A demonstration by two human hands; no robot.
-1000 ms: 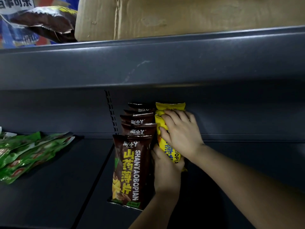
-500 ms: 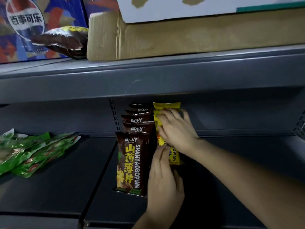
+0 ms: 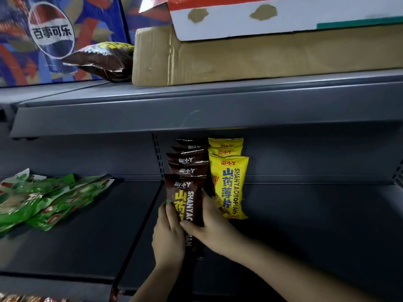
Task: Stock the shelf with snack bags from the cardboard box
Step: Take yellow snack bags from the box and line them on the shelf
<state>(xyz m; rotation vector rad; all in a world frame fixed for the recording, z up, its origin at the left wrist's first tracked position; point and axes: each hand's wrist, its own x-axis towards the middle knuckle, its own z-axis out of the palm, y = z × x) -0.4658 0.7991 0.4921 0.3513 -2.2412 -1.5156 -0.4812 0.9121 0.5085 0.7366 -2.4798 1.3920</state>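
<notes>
A row of several brown snack bags (image 3: 185, 168) stands upright on the dark grey shelf (image 3: 305, 214). The front brown bag (image 3: 188, 197) is clasped from both sides: my left hand (image 3: 169, 234) on its left edge, my right hand (image 3: 214, 227) on its right edge and lower front. Right beside this row stand three yellow snack bags (image 3: 229, 182), one behind the other, untouched. A cardboard box (image 3: 261, 55) sits on the shelf above.
Green snack packets (image 3: 45, 199) lie flat in a pile at the shelf's left. A loose brown bag (image 3: 102, 62) lies on the upper shelf beside the box, in front of a blue cola carton (image 3: 52, 38). A white printed carton (image 3: 283, 16) rests on the box.
My right hand has left the yellow bags and dropped to the front brown bag. My left hand has shifted onto that bag's left side. The view has tilted upward.
</notes>
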